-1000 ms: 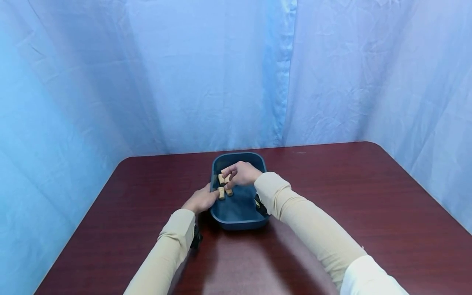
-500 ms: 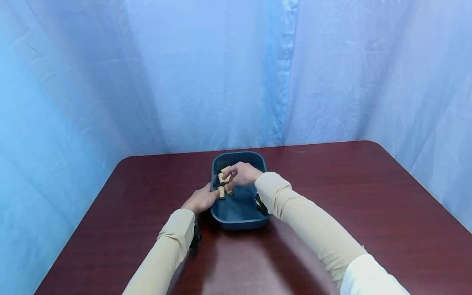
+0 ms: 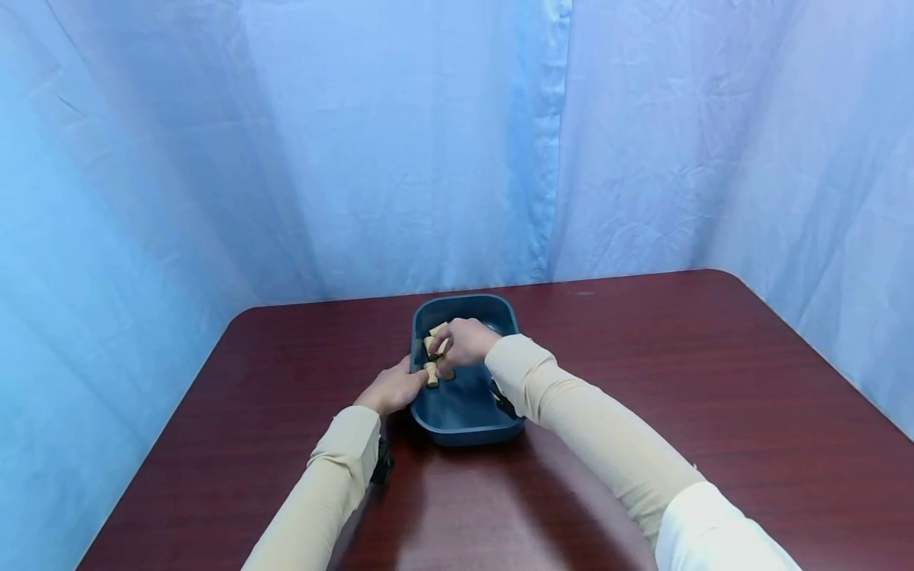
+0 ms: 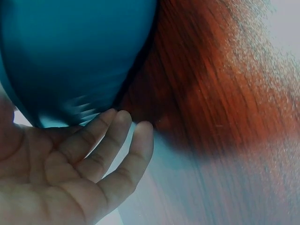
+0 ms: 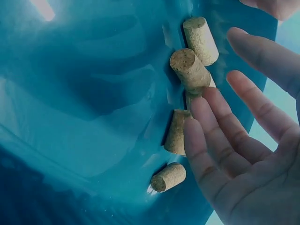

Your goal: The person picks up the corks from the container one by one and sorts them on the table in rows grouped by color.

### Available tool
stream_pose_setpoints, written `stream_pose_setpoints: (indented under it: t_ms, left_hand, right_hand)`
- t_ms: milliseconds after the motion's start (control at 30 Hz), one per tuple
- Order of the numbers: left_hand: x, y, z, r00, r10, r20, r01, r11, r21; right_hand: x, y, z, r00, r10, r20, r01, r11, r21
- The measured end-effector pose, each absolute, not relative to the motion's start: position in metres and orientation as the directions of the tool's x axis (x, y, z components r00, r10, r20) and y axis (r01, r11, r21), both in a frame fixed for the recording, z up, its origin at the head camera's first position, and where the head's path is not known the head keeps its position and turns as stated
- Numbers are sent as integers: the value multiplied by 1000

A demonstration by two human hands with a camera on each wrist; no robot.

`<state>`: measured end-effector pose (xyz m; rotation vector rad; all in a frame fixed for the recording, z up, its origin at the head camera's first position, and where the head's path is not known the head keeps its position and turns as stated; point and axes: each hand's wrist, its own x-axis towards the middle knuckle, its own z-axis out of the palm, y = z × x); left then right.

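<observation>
A deep blue plastic tub (image 3: 464,436) stands on the table with several cork stoppers gathered along its left side. My left hand (image 3: 391,388) grips the tub's left wall, thumb over the rim; in the left wrist view its fingers (image 4: 140,140) lie against the outside. Inside the tub my right hand (image 3: 467,342) reaches over the corks, fingers spread and bent. In the right wrist view its fingertips (image 5: 200,105) are at a tilted cork (image 5: 187,65) that leans on another cork (image 5: 201,41). Two more corks, one upright (image 5: 176,131) and one lying (image 5: 168,177), are nearby.
The dark red wooden table (image 3: 678,381) extends around the tub on every side. Pale blue curtains (image 3: 400,143) hang behind the table and along its left and right. The forearms come in from the near edge.
My right hand has dipped slightly, and its thumb covers more of the cork below it. My left hand keeps its hold on the tub wall. The head view has shifted slightly.
</observation>
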<state>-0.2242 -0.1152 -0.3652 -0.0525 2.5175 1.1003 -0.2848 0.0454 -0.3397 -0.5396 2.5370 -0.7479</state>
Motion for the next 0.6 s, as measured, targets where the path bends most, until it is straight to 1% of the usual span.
stream_pose_setpoints:
  t_ms: [167,367,467,600]
  left_hand:
    - [-224,-115,-367,-920,118,-372,-194,689,698]
    - [-224,-116,-366,-926,130,-353,-176,680,712]
    - [-223,-117,-366,-929,138,-343,-165,675,719]
    - [-223,-117,-366,-928,145,-342,-158,681,715]
  right_hand:
    - [-284,40,-341,-843,-467,-268,-262,791,-553]
    - [-285,34,-344,-829,-506,-236,-314,772,-553]
    - [-286,30,-347,-824,-510,-249,-310,772,-556]
    - [-288,25,-351,-816,-513,-266,-331,793,-511]
